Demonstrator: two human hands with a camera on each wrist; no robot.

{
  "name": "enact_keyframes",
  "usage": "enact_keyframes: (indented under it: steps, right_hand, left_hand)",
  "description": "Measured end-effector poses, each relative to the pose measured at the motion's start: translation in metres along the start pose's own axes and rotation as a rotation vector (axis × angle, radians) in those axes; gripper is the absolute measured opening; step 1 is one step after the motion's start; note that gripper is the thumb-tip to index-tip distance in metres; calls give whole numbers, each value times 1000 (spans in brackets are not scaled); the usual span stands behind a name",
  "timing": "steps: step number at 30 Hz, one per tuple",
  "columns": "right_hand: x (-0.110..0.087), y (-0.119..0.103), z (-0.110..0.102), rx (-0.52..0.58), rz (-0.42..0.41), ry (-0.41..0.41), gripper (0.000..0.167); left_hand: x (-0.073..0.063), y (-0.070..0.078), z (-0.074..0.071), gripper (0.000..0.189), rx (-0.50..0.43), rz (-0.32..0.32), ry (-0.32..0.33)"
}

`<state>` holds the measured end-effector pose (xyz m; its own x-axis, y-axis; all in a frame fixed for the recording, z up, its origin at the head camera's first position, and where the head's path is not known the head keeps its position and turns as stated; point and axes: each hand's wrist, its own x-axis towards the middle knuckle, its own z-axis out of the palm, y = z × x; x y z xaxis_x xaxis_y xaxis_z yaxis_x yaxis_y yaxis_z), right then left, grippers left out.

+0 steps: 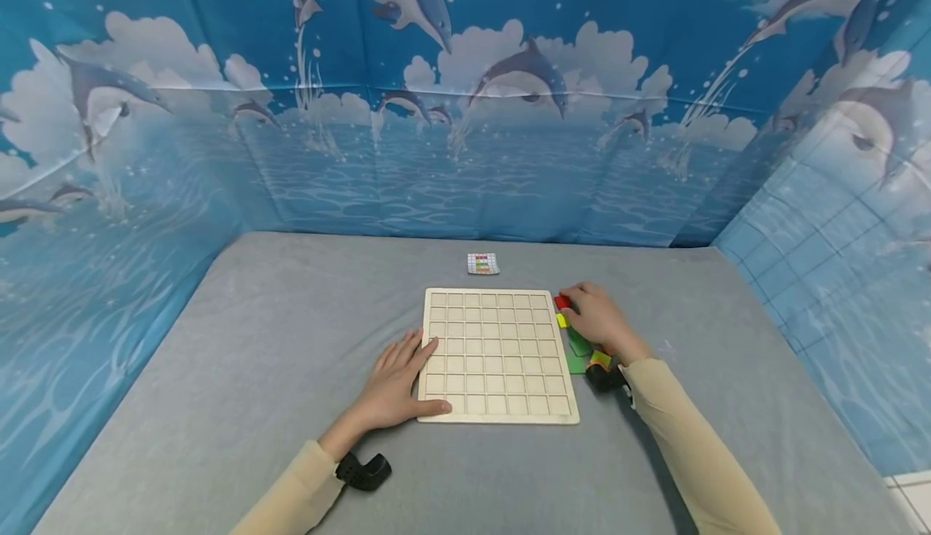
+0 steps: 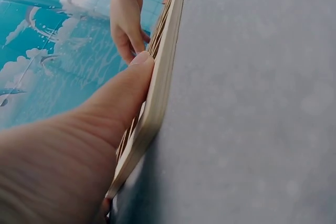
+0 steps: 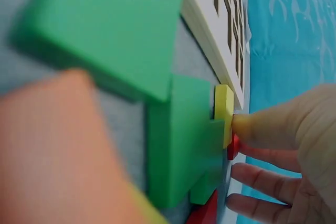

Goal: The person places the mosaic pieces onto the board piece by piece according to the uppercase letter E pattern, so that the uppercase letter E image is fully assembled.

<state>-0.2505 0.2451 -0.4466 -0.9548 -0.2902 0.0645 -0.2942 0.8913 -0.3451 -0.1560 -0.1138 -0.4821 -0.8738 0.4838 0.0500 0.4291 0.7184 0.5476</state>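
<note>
A square wooden grid board [image 1: 502, 357] lies flat on the grey cloth, its cells bare. My left hand [image 1: 393, 381] rests over its left edge with fingers spread, the thumb pressing the frame near the front corner. Beyond the board's right edge, my right hand [image 1: 598, 317] pinches a red block [image 1: 562, 301] between thumb and index finger. Close by the right thumb is a yellow block [image 3: 223, 109]. Green blocks [image 3: 184, 135] lie nearer the right wrist, together with an orange block [image 3: 58, 156] that is blurred in the right wrist view.
A small card with a coloured grid pattern [image 1: 483, 263] lies behind the board. Grey cloth [image 1: 313, 301] covers the table. A blue curtain printed with dolphins [image 1: 465, 171] hangs at the back and along the sides. Black bands [image 1: 364, 471] sit on both wrists.
</note>
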Motion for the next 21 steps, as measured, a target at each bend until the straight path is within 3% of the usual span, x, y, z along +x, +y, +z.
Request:
enact_keyframes:
  steps: [15,21]
  right_hand:
    - [11,3,2,15,116,60,18]
    - [12,3,5,37,127,100,16]
  left_hand:
    - [2,-3,1,97,25,19,24]
    - [2,-4,2,96,20,19,31]
